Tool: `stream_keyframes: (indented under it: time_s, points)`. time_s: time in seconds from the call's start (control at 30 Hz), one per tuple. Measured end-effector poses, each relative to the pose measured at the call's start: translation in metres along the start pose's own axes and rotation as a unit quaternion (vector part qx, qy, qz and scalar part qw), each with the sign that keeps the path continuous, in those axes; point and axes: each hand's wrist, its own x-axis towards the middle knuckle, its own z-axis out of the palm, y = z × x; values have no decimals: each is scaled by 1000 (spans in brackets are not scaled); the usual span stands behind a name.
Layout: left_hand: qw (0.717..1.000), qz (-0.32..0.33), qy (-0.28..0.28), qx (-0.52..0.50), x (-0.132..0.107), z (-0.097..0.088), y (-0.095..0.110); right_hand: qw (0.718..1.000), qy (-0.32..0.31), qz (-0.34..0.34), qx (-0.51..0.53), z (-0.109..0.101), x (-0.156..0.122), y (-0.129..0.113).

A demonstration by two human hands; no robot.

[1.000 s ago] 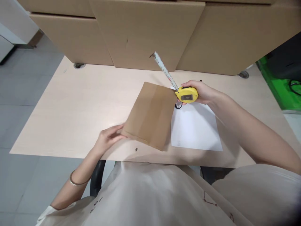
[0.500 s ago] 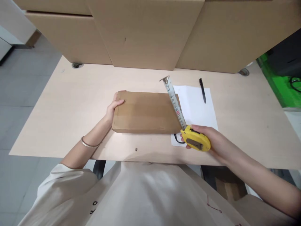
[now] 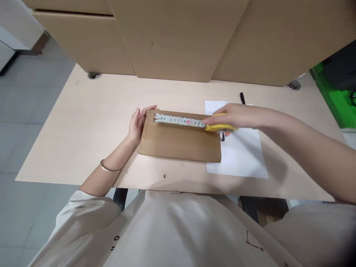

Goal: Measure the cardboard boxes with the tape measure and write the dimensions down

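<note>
A flat brown cardboard box point(image 3: 180, 142) lies on the light wooden desk point(image 3: 83, 126). My left hand point(image 3: 137, 124) rests against its left end, fingers curled on the far left corner. My right hand point(image 3: 236, 115) is closed on a yellow tape measure point(image 3: 221, 128) at the box's far right corner. The white tape blade point(image 3: 179, 120) runs leftward along the far edge of the box top, with its hook near the left corner. A metal bracelet point(image 3: 109, 168) circles my left wrist.
A white sheet of paper point(image 3: 236, 155) lies right of the box, partly under it. A black pen point(image 3: 242, 98) lies at the sheet's far edge. Large cardboard boxes point(image 3: 172, 37) stand along the desk's back. A green object point(image 3: 336, 96) sits at the right.
My right hand carried the tape measure from the box's near right corner to its far right corner, and the blade now lies along the far edge. The box shifted slightly right.
</note>
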Motion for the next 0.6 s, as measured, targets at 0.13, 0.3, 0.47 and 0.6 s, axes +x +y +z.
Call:
stream_keyframes:
  time_s: [0.13,0.3,0.47,0.6]
  points:
    - [1000,5,-11,11,3,-1,-2,997,-55,-38,26,-6,38,-31]
    - [996,41,16,78,5,-4,-2,998,-61,13,19,-4,58,-40]
    - [986,55,3,157,10,-12,-1,997,-64,51,5,-2,49,-48]
    - [979,54,1,198,13,-15,2,997,-60,14,-47,-12,32,-40]
